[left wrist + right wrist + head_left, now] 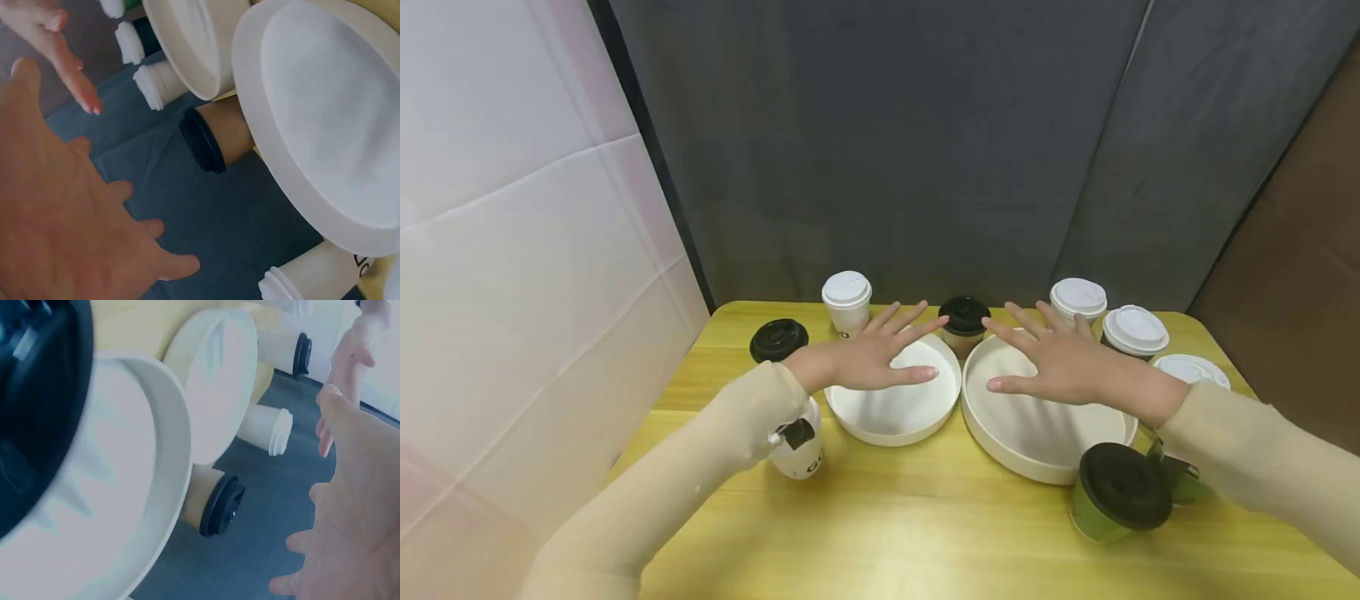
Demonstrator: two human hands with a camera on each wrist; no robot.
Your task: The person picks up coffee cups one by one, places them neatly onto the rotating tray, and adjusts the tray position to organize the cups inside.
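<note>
With fingers spread, my left hand (872, 357) hovers over the smaller round white tray (887, 425) and holds nothing. My right hand (1063, 367), equally spread and unladen, is above the larger round white tray (1048, 446). The two trays stand side by side. Behind the place where they meet is a brown paper cup with a black lid (964, 321), which shows in the left wrist view as a brown cup (228, 128) between the tray rims. Both wrist views show the palms apart from the trays and cups.
A white-lidded cup (847, 300) and a black-lidded cup (778, 340) stand at the left. A white cup (797, 454) is partly hidden by my left sleeve. White-lidded cups (1135, 331) line the right side. A green cup with a black lid (1123, 492) stands before the larger tray.
</note>
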